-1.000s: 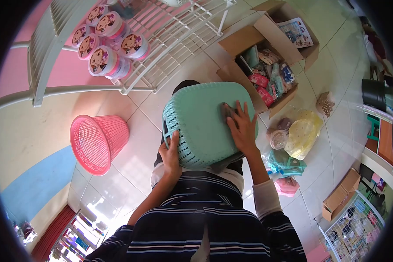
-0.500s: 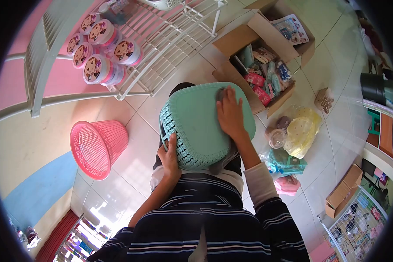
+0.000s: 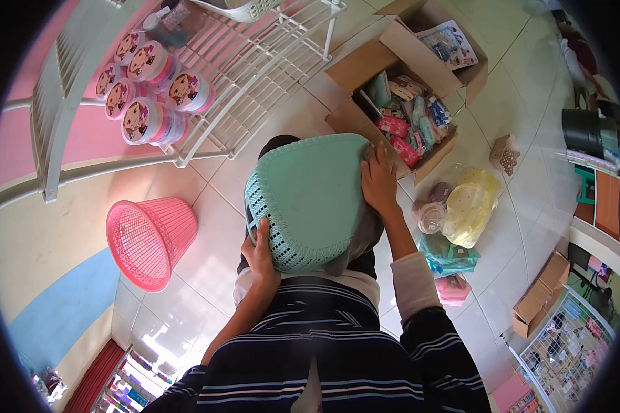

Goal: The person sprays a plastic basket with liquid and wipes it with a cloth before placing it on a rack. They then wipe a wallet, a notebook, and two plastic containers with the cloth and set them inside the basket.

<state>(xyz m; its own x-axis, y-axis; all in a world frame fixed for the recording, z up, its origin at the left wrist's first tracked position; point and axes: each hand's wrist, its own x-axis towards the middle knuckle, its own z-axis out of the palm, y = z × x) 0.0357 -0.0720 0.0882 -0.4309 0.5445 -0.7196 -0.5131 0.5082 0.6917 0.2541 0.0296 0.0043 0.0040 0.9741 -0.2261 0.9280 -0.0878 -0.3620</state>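
Teal basket [image 3: 303,199] upturned on lap, base up. Left hand [image 3: 260,251] grips near-left rim; right hand [image 3: 379,180] lies flat with grey cloth [image 3: 362,237] on far-right edge.

Your two hands: left hand [image 3: 260,253], right hand [image 3: 379,180], both on one green basket [image 3: 303,199]. One pink basket [image 3: 148,239] on its side on the floor. Lidded tubs [image 3: 141,118] on the white rack [image 3: 255,76]: six counted, possibly more hidden behind. Open cardboard boxes: two near you, [image 3: 386,103] and [image 3: 455,41], plus one smaller box [image 3: 536,310] at the right. One yellow bag [image 3: 470,206].
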